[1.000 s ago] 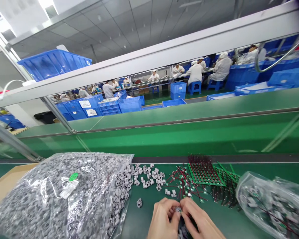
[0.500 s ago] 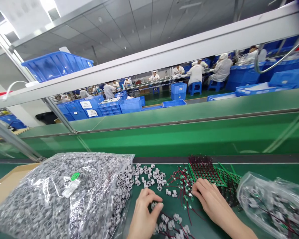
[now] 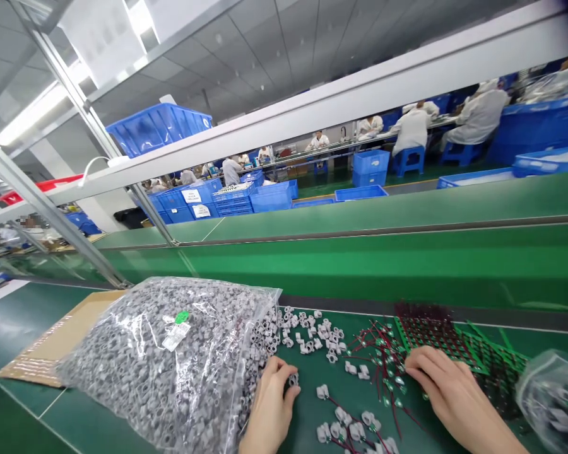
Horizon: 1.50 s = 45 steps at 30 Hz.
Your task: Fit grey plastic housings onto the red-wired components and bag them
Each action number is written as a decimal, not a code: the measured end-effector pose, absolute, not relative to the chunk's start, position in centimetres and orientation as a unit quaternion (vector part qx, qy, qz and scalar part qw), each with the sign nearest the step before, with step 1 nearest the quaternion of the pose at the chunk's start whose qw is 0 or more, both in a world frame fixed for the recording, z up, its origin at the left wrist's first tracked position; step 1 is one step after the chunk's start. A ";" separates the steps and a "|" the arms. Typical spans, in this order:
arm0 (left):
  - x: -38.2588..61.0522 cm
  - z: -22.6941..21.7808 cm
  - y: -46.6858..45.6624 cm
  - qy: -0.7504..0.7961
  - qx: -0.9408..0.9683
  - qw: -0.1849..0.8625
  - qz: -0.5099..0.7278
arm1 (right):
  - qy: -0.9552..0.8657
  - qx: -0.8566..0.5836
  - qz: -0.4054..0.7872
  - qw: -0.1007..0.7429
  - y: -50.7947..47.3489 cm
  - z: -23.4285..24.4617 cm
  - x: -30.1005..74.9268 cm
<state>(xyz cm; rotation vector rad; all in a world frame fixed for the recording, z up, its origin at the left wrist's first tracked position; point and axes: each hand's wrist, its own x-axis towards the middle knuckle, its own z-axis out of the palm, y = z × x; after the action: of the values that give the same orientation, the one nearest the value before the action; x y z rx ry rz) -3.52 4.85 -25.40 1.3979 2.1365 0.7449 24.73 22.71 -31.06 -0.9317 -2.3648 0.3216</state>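
Note:
My left hand (image 3: 269, 407) sits at the side of a large clear bag of small grey plastic clips (image 3: 170, 359), its fingertips around one grey clip (image 3: 292, 380). My right hand (image 3: 454, 391) rests its fingertips on a tangle of small green parts with red and black wires (image 3: 388, 372), next to green wired boards (image 3: 435, 337). Loose grey clips (image 3: 312, 334) lie between my hands, farther out. Wired grey clips (image 3: 345, 429) lie nearer me. A clear bag of wired parts (image 3: 556, 400) lies at the right edge.
The parts lie on a green bench (image 3: 307, 410), with a cardboard sheet (image 3: 61, 343) under the large bag's left side. Beyond a green divider (image 3: 360, 265), co-workers in white sit among blue plastic crates (image 3: 269, 198). A metal frame (image 3: 312, 126) spans the view.
My hands have come apart since the oldest frame, with the left near the large bag and the right on the wires. Wired clips now lie near me. The view has swung right.

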 end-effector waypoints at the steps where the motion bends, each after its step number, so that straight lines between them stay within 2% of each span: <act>1: -3.3 -25.5 5.0 0.781 0.515 0.229 0.269 | -0.878 -0.355 0.129 0.293 22.5 -30.7 24.6; 5: -2.6 -25.8 5.6 0.759 0.507 0.237 0.332 | -0.843 -0.377 0.234 0.305 21.2 -29.3 23.9; 9: -1.1 -25.3 6.9 0.682 0.468 0.343 0.445 | -0.810 -0.377 0.355 0.274 19.6 -28.1 22.8; 17: 3.5 -24.8 10.3 0.600 0.363 0.492 0.517 | -0.775 -0.368 0.479 0.186 16.8 -26.3 20.9; 25: 4.2 -26.4 9.9 0.545 0.408 0.491 0.543 | -0.742 -0.361 0.547 0.140 16.4 -26.2 20.5; 34: 4.7 -26.4 9.9 0.588 0.502 0.419 0.476 | -0.722 -0.380 0.562 0.136 16.4 -26.0 19.9; 41: 4.3 -25.5 9.7 0.576 0.513 0.441 0.459 | -0.763 -0.392 0.487 0.163 15.9 -27.2 20.2; 45: 4.0 -25.8 9.6 0.607 0.528 0.414 0.426 | -0.794 -0.381 0.436 0.186 15.4 -27.4 20.0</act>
<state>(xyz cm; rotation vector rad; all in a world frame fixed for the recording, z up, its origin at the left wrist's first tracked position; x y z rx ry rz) 4.02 9.60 -25.79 1.3274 1.5241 1.0705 19.97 15.44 -27.36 -1.0724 -2.2351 1.2288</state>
